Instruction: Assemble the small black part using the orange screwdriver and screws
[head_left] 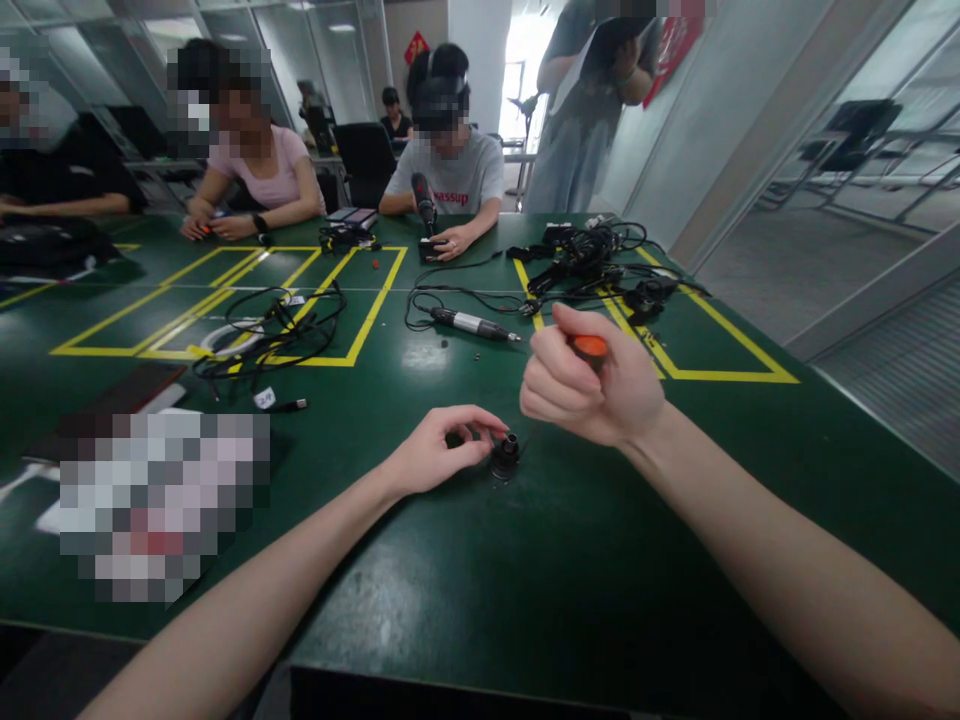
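The left hand (435, 452) pinches a small black cylindrical part (505, 457) on the green counter (465, 600), steadying it upright; the right hand (581, 385), fisted around an orange-capped tool (590, 347), hovers just above it.

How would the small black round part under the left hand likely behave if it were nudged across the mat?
The small black part stands squat with a wider base, so it probably slides rather than tips. Knocked onto its side, its round shape might let it roll. The left hand steadies it with fingertips alone, suggesting it is light.
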